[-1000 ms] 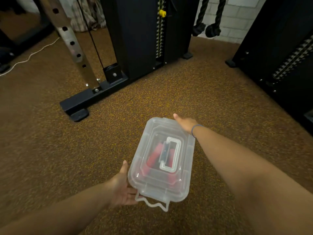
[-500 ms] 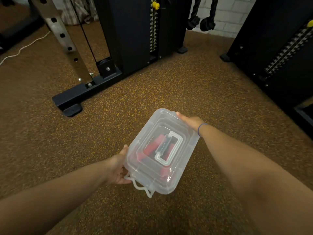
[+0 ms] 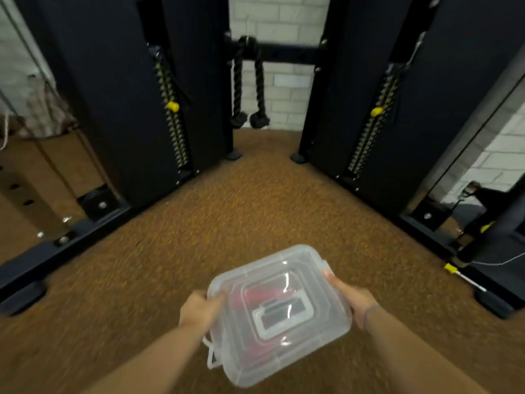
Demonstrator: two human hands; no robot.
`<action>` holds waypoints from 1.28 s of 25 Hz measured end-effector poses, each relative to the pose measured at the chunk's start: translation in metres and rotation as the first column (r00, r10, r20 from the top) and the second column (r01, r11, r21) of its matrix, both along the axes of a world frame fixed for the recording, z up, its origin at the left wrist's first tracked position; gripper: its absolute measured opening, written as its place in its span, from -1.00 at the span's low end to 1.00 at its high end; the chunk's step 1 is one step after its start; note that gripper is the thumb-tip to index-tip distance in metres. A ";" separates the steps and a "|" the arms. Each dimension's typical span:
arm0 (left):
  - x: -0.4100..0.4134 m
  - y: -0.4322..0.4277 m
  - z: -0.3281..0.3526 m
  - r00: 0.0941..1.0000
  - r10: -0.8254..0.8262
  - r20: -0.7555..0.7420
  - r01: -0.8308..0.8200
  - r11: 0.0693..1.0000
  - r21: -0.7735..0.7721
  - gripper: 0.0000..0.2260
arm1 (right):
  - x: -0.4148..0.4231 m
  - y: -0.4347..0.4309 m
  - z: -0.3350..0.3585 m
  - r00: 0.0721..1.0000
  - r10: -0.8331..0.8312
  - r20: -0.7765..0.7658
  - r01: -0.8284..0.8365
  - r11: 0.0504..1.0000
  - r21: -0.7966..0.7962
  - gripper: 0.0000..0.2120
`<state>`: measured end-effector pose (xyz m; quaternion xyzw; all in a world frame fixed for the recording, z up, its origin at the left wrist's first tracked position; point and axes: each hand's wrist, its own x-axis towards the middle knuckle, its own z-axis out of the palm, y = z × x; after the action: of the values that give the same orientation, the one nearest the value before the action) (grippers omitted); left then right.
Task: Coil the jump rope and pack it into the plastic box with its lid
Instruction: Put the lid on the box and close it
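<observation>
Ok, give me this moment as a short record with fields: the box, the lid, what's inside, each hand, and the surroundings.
box: clear plastic box, held up off the floor, tilted
lid: lid on the box, white handle lying flat on top
contents: red jump rope seen through the plastic; coiling not clear
left hand: left hand grips the box's left edge
right hand: right hand grips the right edge; band on wrist
latch: white clip hanging loose at the near-left corner
surroundings: brown speckled floor, black weight machines either side

Speckled brown floor [image 3: 241, 217] between black weight machines [image 3: 113, 89], white brick wall [image 3: 284, 89] behind.
</observation>
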<state>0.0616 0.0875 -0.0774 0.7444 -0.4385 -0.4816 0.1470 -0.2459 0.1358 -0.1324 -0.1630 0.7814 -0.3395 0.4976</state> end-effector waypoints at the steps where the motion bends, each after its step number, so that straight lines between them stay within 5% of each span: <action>1: -0.011 -0.004 -0.001 1.000 0.008 -0.029 -0.009 1.000 -0.020 -0.54 | -0.007 0.004 -0.002 1.000 -0.008 -0.025 0.008 1.000 0.006 -0.04; 9: -0.060 -0.047 -0.014 0.981 -0.190 0.049 0.195 0.965 -0.174 -0.64 | -0.014 0.008 0.026 0.963 -0.138 -0.232 0.128 0.990 -0.058 -0.51; 12: -0.064 -0.063 -0.011 0.957 -0.285 0.052 0.289 0.931 -0.223 -0.75 | -0.017 0.000 0.018 0.950 -0.211 -0.228 0.182 0.973 -0.142 -0.51; 20: -0.067 -0.094 -0.015 0.942 -0.330 0.064 0.335 0.912 -0.237 -0.48 | -0.014 -0.021 0.011 0.953 -0.182 -0.243 0.133 0.970 -0.205 -0.30; 23: -0.063 -0.094 -0.016 0.929 -0.364 0.068 0.370 0.901 -0.227 -0.58 | -0.009 -0.025 0.012 0.937 -0.154 -0.313 0.109 0.982 -0.157 -0.38; 26: -0.057 -0.089 -0.032 0.970 -0.241 0.039 0.244 0.947 -0.209 -0.34 | -0.004 -0.028 0.020 0.918 -0.127 -0.376 0.088 0.989 -0.117 -0.64; 32: -0.064 -0.069 -0.052 0.995 -0.017 0.095 0.038 0.974 -0.224 -0.35 | 0.002 -0.032 0.011 0.921 -0.065 -0.384 0.007 0.989 -0.150 -0.45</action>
<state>-0.0027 0.0190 -0.1298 0.7384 -0.5068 -0.3956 0.2032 -0.2439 0.1035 -0.1213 -0.2484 0.8402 -0.3660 0.3137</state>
